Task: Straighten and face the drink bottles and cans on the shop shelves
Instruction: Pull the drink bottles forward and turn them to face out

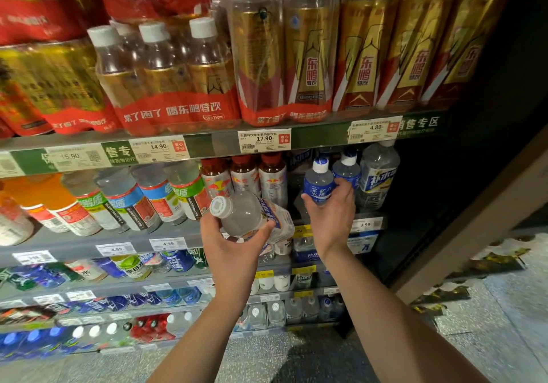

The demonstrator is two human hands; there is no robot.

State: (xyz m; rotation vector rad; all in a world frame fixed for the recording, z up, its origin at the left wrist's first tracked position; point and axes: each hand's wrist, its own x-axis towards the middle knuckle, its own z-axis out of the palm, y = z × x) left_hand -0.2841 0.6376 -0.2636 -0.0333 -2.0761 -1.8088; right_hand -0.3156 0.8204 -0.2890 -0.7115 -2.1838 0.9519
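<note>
My left hand [234, 246] grips a cloudy white-capped bottle [252, 216] that lies tilted, cap toward me, in front of the second shelf. My right hand [332, 219] holds a small blue-labelled water bottle [318, 182] upright at the front of that shelf. Behind it stand another blue-labelled bottle [347, 170] and a larger clear bottle [378, 175] with a blue and white label. Left of my hands stand three red-capped bottles [246, 175] and a leaning row of electrolyte bottles [142, 199].
The top shelf [213, 142] carries shrink-wrapped packs of gold and red energy drinks [311, 56]. Lower shelves hold several more bottles and cans [133, 267]. A dark frame [444, 175] closes the unit on the right, with speckled floor [489, 323] beyond.
</note>
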